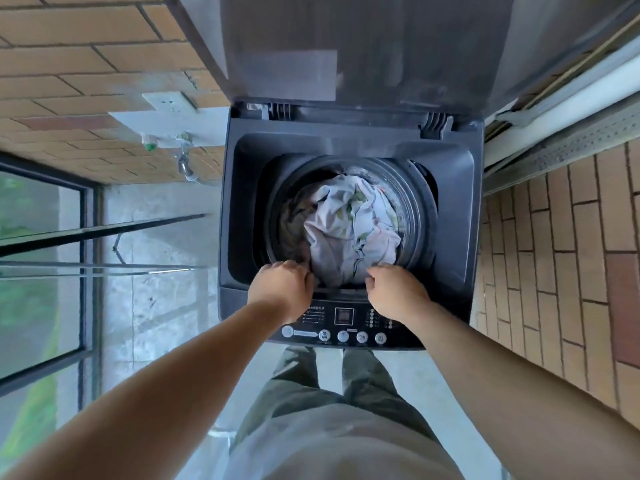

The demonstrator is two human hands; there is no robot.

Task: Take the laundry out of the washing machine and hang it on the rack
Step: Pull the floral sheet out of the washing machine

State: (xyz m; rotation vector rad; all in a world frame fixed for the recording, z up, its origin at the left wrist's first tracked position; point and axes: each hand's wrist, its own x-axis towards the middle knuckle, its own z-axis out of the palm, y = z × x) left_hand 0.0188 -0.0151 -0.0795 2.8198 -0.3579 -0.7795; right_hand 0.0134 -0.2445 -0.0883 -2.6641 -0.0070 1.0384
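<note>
Both hands reach over the button-studded control panel (pixel 343 317). The left hand (pixel 282 285) and the right hand (pixel 398 292) each curl their fingers into the near edge of the crumpled white floral-print cloth (pixel 349 230). It lies heaped in the drum of the dark grey top-loading washing machine (pixel 450 216), whose lid (pixel 346 46) is raised. The cloth looks soft and limp, probably damp and heavier than it seems. A thick gathered fold should lift better than a thin corner.
</note>
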